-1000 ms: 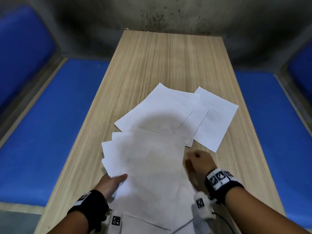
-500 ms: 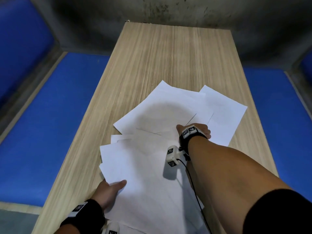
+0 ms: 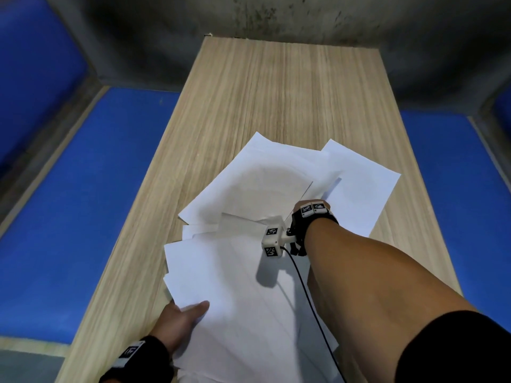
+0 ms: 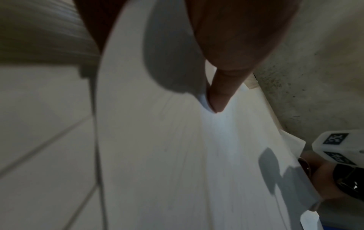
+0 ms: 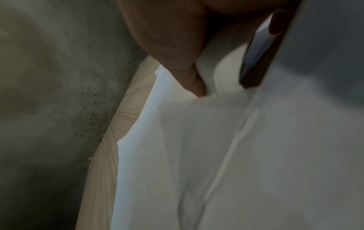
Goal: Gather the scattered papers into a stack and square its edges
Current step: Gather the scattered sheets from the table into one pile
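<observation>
Right hand [image 3: 311,208] now pinching far papers [image 3: 276,183], their edges newly lifted

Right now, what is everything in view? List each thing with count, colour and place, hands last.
Papers: several overlapping sheets, exact count unclear, white, fanned across the near half of the table.
Table: one, light wood grain, centre, running away from the camera.
Cushions: blue, along both sides of the table.
Wall: grey, stained, beyond the table's far end.
Wrist cameras: white, marker-tagged, on black straps at the wrists.
Left hand: holds the near sheets' left edge, thumb on top.
Right hand: reached forward, pinching the farther sheets.
</observation>
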`<state>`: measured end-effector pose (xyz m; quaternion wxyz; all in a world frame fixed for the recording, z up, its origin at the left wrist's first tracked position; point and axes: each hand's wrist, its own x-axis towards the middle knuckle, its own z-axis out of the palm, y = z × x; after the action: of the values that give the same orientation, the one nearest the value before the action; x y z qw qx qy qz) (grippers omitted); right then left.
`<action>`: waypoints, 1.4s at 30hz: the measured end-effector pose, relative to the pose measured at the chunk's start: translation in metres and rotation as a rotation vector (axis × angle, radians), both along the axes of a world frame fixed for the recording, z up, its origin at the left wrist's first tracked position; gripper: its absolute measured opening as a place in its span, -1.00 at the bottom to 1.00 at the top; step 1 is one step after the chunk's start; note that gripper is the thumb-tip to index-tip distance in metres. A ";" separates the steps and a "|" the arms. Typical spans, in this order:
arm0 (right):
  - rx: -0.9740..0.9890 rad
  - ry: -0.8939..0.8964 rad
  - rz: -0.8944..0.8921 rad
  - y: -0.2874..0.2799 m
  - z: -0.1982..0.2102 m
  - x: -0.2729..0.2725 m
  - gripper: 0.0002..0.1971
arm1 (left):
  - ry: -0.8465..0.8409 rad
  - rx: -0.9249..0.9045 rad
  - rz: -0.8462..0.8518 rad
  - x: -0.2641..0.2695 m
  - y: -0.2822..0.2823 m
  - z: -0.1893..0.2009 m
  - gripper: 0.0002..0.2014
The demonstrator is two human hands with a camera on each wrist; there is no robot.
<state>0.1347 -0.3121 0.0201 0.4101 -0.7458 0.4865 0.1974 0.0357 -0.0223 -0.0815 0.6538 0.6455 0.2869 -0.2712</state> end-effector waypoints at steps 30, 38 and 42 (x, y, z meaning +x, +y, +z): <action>-0.026 -0.553 -0.100 -0.002 -0.034 0.048 -0.70 | 0.019 0.050 -0.029 0.005 0.000 0.005 -0.95; -0.141 -0.766 -0.086 -0.046 0.014 0.026 -0.75 | 0.007 0.063 -0.076 0.001 0.000 0.013 -0.95; -0.160 -0.904 -0.230 -0.077 0.053 -0.009 -0.74 | -0.002 0.031 -0.074 -0.002 -0.002 0.018 -0.89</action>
<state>0.1259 -0.3894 0.0734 0.5411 -0.7276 0.3524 -0.2317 0.0336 -0.0241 -0.0638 0.6335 0.6660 0.2663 -0.2903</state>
